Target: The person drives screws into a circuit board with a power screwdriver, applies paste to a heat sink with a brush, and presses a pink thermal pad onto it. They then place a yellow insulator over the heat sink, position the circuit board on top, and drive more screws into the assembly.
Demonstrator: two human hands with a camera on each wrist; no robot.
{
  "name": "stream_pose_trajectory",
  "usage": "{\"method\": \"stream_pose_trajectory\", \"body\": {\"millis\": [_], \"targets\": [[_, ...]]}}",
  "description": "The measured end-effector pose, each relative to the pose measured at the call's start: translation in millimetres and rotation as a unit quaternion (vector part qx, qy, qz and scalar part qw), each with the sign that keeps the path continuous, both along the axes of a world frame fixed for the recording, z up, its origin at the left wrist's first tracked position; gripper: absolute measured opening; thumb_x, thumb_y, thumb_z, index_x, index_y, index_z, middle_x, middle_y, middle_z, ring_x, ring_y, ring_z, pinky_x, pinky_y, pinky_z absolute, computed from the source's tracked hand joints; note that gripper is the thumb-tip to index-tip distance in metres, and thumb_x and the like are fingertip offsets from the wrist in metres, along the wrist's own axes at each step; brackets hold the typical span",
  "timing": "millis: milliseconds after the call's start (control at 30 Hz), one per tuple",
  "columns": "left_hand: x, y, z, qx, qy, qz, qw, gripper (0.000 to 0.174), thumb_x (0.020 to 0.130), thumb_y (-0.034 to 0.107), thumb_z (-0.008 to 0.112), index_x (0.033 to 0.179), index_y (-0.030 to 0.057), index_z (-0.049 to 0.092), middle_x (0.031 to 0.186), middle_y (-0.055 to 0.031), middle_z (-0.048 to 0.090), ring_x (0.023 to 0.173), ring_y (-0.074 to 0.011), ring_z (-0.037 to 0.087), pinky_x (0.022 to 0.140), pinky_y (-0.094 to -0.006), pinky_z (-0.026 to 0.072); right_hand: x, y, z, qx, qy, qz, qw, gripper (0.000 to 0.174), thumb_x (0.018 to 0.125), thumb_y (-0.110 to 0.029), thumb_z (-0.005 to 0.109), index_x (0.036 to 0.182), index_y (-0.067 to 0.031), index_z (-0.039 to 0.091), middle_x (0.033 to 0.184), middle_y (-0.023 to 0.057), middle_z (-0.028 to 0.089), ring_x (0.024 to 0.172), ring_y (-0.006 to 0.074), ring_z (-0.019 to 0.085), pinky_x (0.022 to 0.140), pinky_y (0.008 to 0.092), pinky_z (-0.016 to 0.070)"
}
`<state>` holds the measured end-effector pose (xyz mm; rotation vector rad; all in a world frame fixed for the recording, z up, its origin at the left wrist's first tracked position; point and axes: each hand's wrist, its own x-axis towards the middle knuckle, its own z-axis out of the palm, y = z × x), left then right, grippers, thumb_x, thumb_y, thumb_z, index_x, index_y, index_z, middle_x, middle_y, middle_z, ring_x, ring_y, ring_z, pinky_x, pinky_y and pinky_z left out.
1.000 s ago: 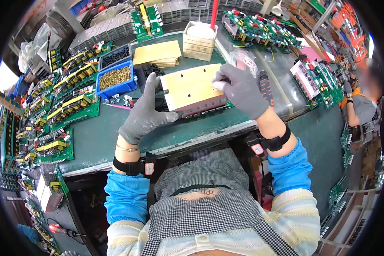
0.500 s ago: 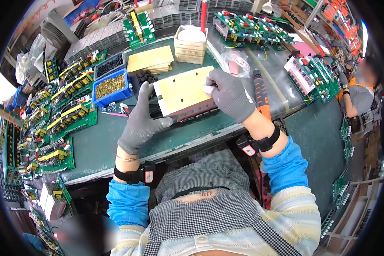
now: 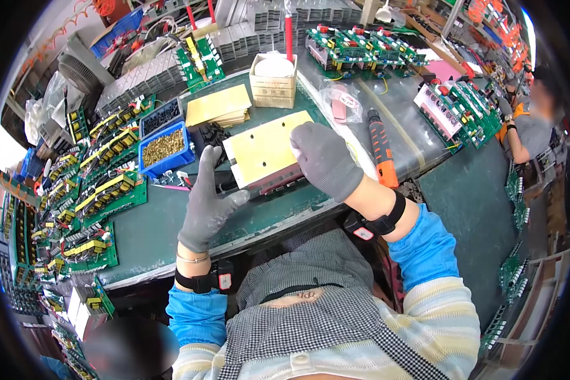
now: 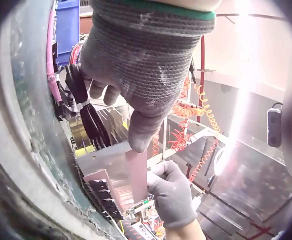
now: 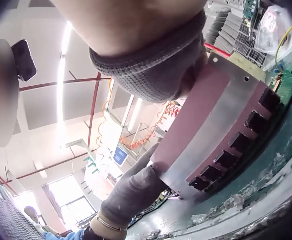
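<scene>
A yellow sheet (image 3: 266, 149) lies on top of a metal block with pink strips (image 5: 198, 107), black components (image 5: 236, 142) along its lower side. Small black spots (image 3: 264, 164) dot the sheet. My gloved left hand (image 3: 208, 206) is at the block's left end, thumb and fingers spread; the left wrist view has its thumb against the pink edge. Some black cables (image 4: 92, 117) lie beside its fingers. Over the sheet's right end is my gloved right hand (image 3: 326, 160), fingers curled down at the surface. Its fingertips are hidden, so I cannot tell whether it pinches something small.
Behind the block are a stack of yellow sheets (image 3: 220, 104), a blue bin of brass-coloured parts (image 3: 166, 151) and a box (image 3: 273, 82). An orange-and-black power screwdriver (image 3: 381, 149) lies to the right. Green circuit boards (image 3: 117, 193) crowd the left. Another person (image 3: 533, 130) works at far right.
My right hand has turned further over the sheet, and the white bit at its fingertips is now out of sight. The left hand keeps its place at the block's end. The head view has shifted.
</scene>
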<state>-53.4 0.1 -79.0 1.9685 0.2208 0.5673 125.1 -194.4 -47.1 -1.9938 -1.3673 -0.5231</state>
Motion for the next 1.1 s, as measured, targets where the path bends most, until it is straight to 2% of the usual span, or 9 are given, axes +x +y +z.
{"method": "stream_pose_trajectory", "body": {"millis": [400, 600, 733, 833, 867, 933, 1000, 1033, 1100], "targets": [[-6, 4, -5, 0.016, 0.013, -0.006, 1.0, 0.104, 0.082, 0.018, 0.083, 0.158, -0.0005, 0.015, 0.158, -0.0195, 0.034, 0.132, -0.0244, 0.048, 0.106, -0.036, 0.0437, 8, 0, -2, 0.012, 0.026, 0.03, 0.999, 0.007, 0.085, -0.001, 0.06, 0.09, -0.0041, 0.056, 0.082, 0.0165, 0.059, 0.08, 0.0384, 0.059, 0.069, 0.0458, 0.0485], [-9, -9, 12, -0.057, -0.045, -0.032, 0.997, 0.086, 0.087, 0.008, 0.073, 0.157, 0.0012, 0.024, 0.158, -0.0169, 0.037, 0.14, -0.0303, 0.043, 0.111, -0.044, 0.0401, 24, -11, 2, -0.043, 0.141, 0.091, 0.985, 0.024, 0.086, -0.023, 0.067, 0.098, -0.0033, 0.061, 0.094, 0.0197, 0.064, 0.093, 0.0404, 0.064, 0.084, 0.0475, 0.0501], [-14, -6, 15, 0.035, -0.056, -0.001, 0.998, 0.08, 0.094, 0.019, 0.07, 0.156, -0.0018, 0.024, 0.158, -0.0183, 0.036, 0.145, -0.0301, 0.035, 0.118, -0.042, 0.029, 29, -72, 35, 0.034, 0.09, 0.005, 0.995, 0.035, 0.084, -0.035, 0.071, 0.105, -0.0078, 0.066, 0.1, 0.0156, 0.069, 0.099, 0.0382, 0.066, 0.089, 0.0453, 0.0507], [-8, -7, 19, 0.08, -0.104, 0.014, 0.991, 0.078, 0.097, 0.024, 0.067, 0.155, -0.0038, 0.023, 0.157, -0.0191, 0.037, 0.146, -0.0297, 0.035, 0.121, -0.0422, 0.0247, 73, -160, 30, 0.104, 0.039, -0.142, 0.984, 0.039, 0.082, -0.024, 0.074, 0.117, -0.0083, 0.065, 0.109, 0.0132, 0.066, 0.1, 0.0312, 0.065, 0.09, 0.0409, 0.0516], [-5, -12, 23, 0.08, -0.112, 0.013, 0.99, 0.079, 0.096, 0.029, 0.067, 0.155, -0.0033, 0.025, 0.156, -0.0193, 0.038, 0.145, -0.0299, 0.036, 0.12, -0.0428, 0.0264, 76, -213, 23, 0.209, 0.178, -0.092, 0.957, 0.039, 0.088, -0.024, 0.069, 0.122, -0.0088, 0.061, 0.113, 0.0143, 0.065, 0.102, 0.0313, 0.065, 0.091, 0.0423, 0.0527], [-2, -28, 30, 0.081, -0.129, 0.015, 0.988, 0.082, 0.096, 0.038, 0.068, 0.154, -0.0025, 0.027, 0.154, -0.0197, 0.041, 0.144, -0.0304, 0.039, 0.118, -0.0439, 0.0298, 82, -317, 10, 0.491, 0.391, 0.043, 0.778, 0.039, 0.098, -0.025, 0.058, 0.134, -0.0096, 0.052, 0.119, 0.0163, 0.063, 0.106, 0.0316, 0.066, 0.092, 0.0451, 0.055], [1, -48, 34, 0.032, -0.119, -0.013, 0.992, 0.078, 0.097, 0.038, 0.066, 0.153, -0.0026, 0.03, 0.151, -0.0213, 0.045, 0.141, -0.0309, 0.043, 0.118, -0.0447, 0.0313, 41, -395, 10, 0.679, 0.44, -0.134, 0.573, 0.04, 0.105, -0.034, 0.043, 0.137, -0.0101, 0.047, 0.126, 0.0209, 0.059, 0.12, 0.0434, 0.056, 0.103, 0.0585, 0.0444], [4, -52, 33, 0.031, -0.111, -0.038, 0.993, 0.077, 0.097, 0.038, 0.066, 0.153, -0.0027, 0.031, 0.15, -0.0215, 0.046, 0.14, -0.0309, 0.044, 0.117, -0.0446, 0.0321, 36, -452, -12, 0.724, 0.425, -0.148, 0.522, 0.041, 0.105, -0.036, 0.042, 0.14, -0.0135, 0.045, 0.134, 0.0198, 0.057, 0.128, 0.0461, 0.05, 0.112, 0.0607, 0.0336], [8, -66, 34, 0.028, -0.093, -0.069, 0.993, 0.076, 0.096, 0.036, 0.068, 0.152, -0.0031, 0.034, 0.146, -0.0211, 0.051, 0.137, -0.0308, 0.048, 0.115, -0.044, 0.0353, 1, -558, -41, 0.6, 0.356, -0.428, 0.575, 0.051, 0.093, -0.037, 0.057, 0.135, -0.0099, 0.05, 0.131, 0.0202, 0.06, 0.125, 0.0416, 0.054, 0.107, 0.0534, 0.04]]}}
